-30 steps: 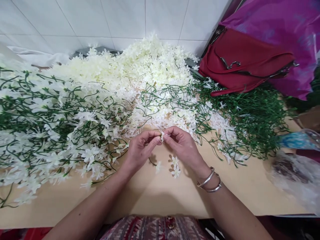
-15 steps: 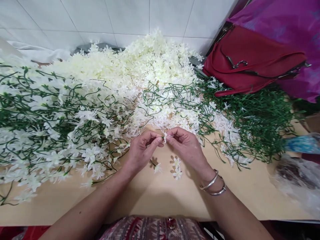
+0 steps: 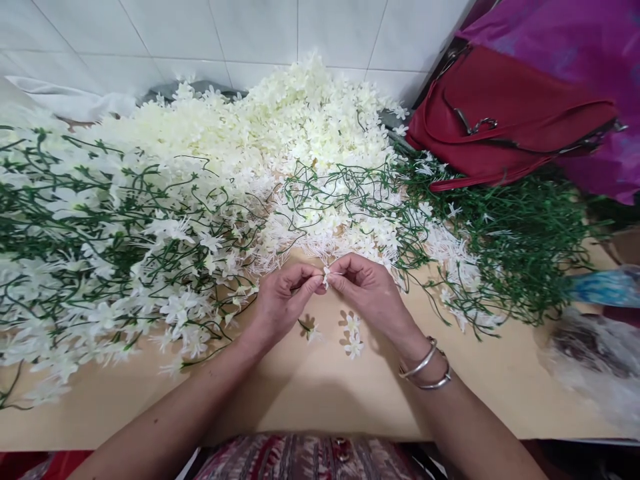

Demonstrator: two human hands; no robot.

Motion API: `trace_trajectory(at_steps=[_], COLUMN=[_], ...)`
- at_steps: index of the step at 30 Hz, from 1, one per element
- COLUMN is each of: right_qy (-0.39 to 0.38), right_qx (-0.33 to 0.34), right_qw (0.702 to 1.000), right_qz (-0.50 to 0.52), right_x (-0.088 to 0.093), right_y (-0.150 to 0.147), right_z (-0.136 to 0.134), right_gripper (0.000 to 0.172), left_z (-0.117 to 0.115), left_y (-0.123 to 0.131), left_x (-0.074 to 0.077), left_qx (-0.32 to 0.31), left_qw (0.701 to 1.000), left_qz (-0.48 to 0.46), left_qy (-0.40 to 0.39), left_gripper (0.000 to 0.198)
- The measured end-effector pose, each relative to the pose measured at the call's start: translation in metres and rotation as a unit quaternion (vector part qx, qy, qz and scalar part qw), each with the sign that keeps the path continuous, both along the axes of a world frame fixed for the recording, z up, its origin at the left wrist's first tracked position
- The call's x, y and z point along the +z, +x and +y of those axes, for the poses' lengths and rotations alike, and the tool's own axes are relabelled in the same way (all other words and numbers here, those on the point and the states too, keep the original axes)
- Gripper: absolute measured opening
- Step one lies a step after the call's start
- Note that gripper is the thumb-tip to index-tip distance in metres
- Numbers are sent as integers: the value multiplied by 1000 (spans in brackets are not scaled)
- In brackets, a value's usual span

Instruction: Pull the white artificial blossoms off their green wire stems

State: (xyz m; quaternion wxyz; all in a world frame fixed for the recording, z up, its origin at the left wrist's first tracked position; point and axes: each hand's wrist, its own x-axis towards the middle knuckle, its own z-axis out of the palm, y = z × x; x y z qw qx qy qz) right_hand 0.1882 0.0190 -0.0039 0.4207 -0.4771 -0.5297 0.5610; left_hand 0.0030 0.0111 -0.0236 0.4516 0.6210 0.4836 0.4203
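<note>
A small white artificial flower point(image 3: 327, 277) is pinched between my two hands above the table. My left hand point(image 3: 286, 297) grips its left side between thumb and forefinger, hiding that end. From the other side, the thumb and forefinger of my right hand point(image 3: 369, 293) close on its white part. Below them lie a small flower with a short green stem point(image 3: 313, 333) and two loose white blossoms point(image 3: 353, 337). Just beyond my fingers spread loose white stamen pieces point(image 3: 320, 245) and thin green stems point(image 3: 345, 183).
Finished-looking white flowers on green stems point(image 3: 125, 260) heap up on the left. Loose white petals point(image 3: 280, 113) pile against the tiled wall point(image 3: 260, 30). On the right are green stems point(image 3: 530, 247), a red handbag point(image 3: 520, 107) and a clear plastic bag point(image 3: 595, 373).
The two hands have drawn slightly closer together around the white flower, which has shifted a little left. Things on the table have stayed in place.
</note>
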Motion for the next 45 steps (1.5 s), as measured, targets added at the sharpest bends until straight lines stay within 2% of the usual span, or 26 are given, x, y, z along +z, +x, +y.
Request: trace_trajectory(at_steps=[5,8,11,14,16,18,21,23,26,27,30,32,33,36,39,40,42,45], right_qy=[6,9,18,45,65,87,121,138,140,135,140,166,180,203,217,221,223,209], right_qx=[5,-19,-46,-65,-72,-76,-70,-55,5,34,76,60,43,20,33,34,24,-14], right_qw=[1000,999,998,996,995,993,988,984,973,964,919,889,875,827,795,794,813,869], right_qz=[13,33,47,31,9,-17,-66,-101,-182,-225,-360,-422,-448,-524,-566,-565,-537,-449], right_x=[-4,0,7,11,11,11,13,19,34,38,43,37,32,15,7,7,9,16], right_y=[3,4,7,13,17,20,24,26,26,25,18,11,6,-5,-10,-8,-2,13], right_z=[3,4,4,4,5,7,8,4,-8,-13,-25,-28,-28,-21,-12,-10,-9,-13], right_gripper=[22,25,27,24,20,16,11,9,8,10,15,11,7,4,14,18,22,20], left_z=[0,0,-2,-4,-5,-5,-8,-13,-22,-25,-30,-32,-32,-28,-18,-13,-5,2], left_y=[4,5,-1,-18,-34,-53,-75,-77,-59,-50,-19,-4,0,3,0,-1,-2,-2], left_x=[-3,2,24,59,81,96,105,106,105,102,84,65,55,28,15,13,11,11], left_qx=[-6,-8,22,111,216,296,357,358,325,320,169,67,33,20,44,44,25,-5], left_qw=[1000,999,998,987,942,873,783,765,786,781,847,893,906,920,911,905,894,882], left_qz=[0,-35,-45,59,165,276,365,385,388,360,339,312,302,299,332,347,383,420], left_qy=[14,10,24,103,198,271,355,373,356,398,373,318,296,254,243,240,233,213], left_gripper=[16,17,15,15,19,29,37,37,45,39,28,25,26,28,31,30,25,15])
